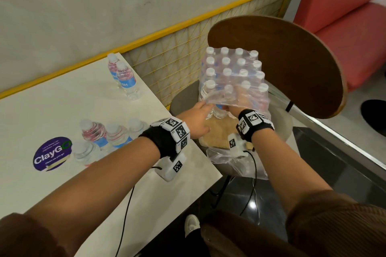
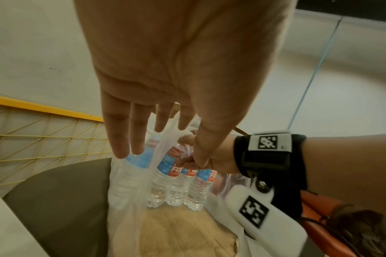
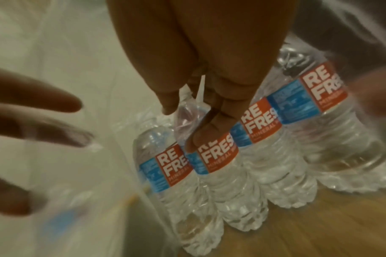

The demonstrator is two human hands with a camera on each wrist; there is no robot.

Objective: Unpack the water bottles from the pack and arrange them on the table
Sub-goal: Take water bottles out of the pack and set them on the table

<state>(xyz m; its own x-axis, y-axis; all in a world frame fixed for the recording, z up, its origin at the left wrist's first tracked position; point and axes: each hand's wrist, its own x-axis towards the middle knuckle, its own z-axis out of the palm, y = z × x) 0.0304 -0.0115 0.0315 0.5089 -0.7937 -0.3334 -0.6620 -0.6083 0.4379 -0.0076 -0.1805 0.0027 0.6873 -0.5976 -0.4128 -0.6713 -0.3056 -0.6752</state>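
Observation:
A shrink-wrapped pack of water bottles [image 1: 234,69] stands on a cardboard tray [image 1: 217,131] on a chair seat, its near side torn open. My right hand [image 1: 238,100] reaches in under the loose wrap. In the right wrist view its fingers [image 3: 209,125] curl round the top of one bottle [image 3: 218,165] in the front row [image 2: 179,187]. My left hand [image 1: 203,108] is at the flap's left edge, its straight fingers [image 2: 121,139] lying against the plastic. Two bottles [image 1: 125,79] stand at the far edge of the white table [image 1: 62,100], and several more [image 1: 104,133] stand near my left wrist.
The chair's round wooden backrest [image 1: 282,64] rises right behind the pack. A yellow-framed mesh panel [image 1: 177,52] runs along the table's far side. Torn wrap [image 1: 229,160] hangs off the seat front. A purple sticker [image 1: 52,153] is on the table. A red sofa [image 1: 344,6] is at the right.

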